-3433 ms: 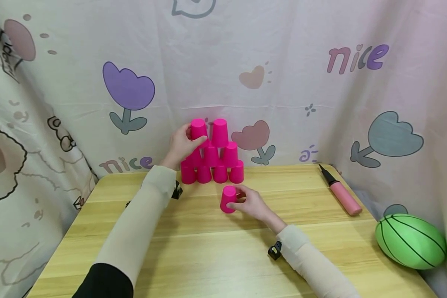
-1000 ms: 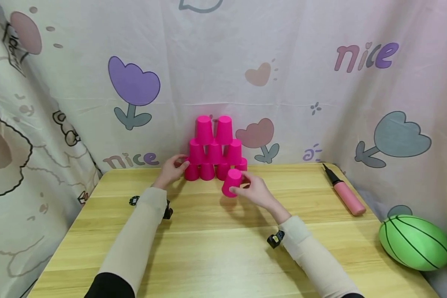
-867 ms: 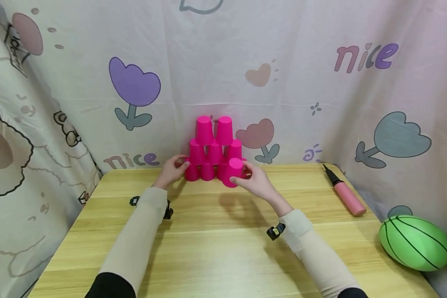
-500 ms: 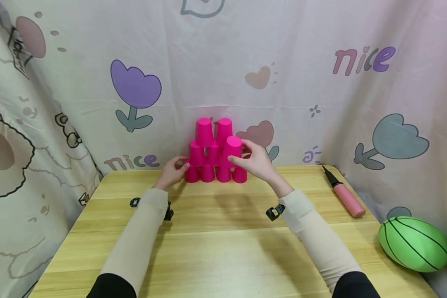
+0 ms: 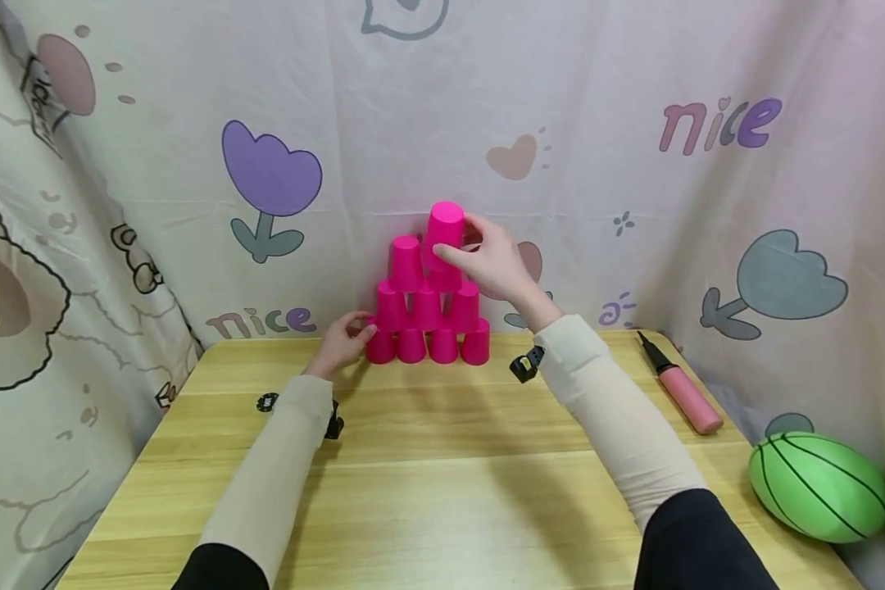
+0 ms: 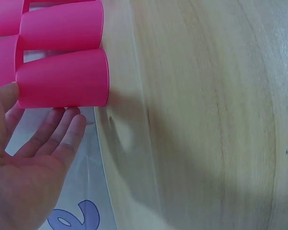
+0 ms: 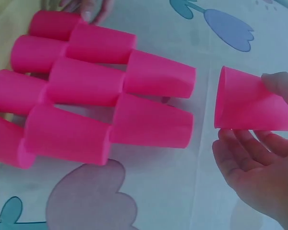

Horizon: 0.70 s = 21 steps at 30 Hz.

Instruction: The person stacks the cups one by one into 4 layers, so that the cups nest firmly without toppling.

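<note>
Bright pink cups stand upside down in a stepped stack at the back of the table, with two cups on its upper row; one is the upper-left cup [image 5: 405,264]. My right hand [image 5: 490,256] pinches another pink cup [image 5: 446,225] between thumb and fingers, mouth down. The right wrist view shows this held cup [image 7: 252,100] apart from the stack, above its upper row. At the bottom left my left hand [image 5: 341,342] touches the end cup [image 6: 65,79]. Its thumb lies at that cup's top edge, the other fingers loosely extended along its side.
A pink hand pump [image 5: 689,397] with a black nozzle lies at the table's right edge. Beside it sits a green ball [image 5: 819,487] with black lines. A small black disc [image 5: 267,401] lies left of my left sleeve. A patterned curtain [image 5: 398,123] hangs behind.
My right hand has lifted its cup off the table, up past the lower rows to above the upper row. My left hand moved from the upper-left cup down to the bottom-left one.
</note>
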{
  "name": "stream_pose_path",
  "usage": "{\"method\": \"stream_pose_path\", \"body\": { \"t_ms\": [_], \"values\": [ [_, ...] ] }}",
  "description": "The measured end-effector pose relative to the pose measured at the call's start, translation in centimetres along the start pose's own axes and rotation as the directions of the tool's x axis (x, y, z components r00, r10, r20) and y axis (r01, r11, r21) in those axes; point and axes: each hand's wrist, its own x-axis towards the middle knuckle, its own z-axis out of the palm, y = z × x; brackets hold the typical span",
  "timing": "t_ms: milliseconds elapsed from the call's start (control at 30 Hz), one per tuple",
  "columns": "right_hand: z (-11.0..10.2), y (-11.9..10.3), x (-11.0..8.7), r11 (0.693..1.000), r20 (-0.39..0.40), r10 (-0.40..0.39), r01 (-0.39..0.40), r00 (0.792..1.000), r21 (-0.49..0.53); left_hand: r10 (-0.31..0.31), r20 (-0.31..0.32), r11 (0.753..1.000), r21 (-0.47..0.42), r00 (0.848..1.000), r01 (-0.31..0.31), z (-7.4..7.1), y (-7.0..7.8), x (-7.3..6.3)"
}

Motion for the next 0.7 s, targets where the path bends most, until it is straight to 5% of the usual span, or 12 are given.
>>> {"method": "stream_pose_path", "body": {
  "t_ms": [167, 700],
  "values": [
    [0.4, -0.1, 1.6, 0.998, 0.007, 0.042, -0.042, 0.999, 0.044, 0.009, 0.000, 1.000, -0.002, 1.000, -0.009, 0.1, 0.0, -0.2],
    [2.1, -0.1, 5.8, 0.991, -0.028, 0.113, -0.115, 0.993, -0.063, 0.020, -0.011, 1.000, 0.013, 1.000, -0.020, -0.2, 0.2, -0.1]
  ]
}}
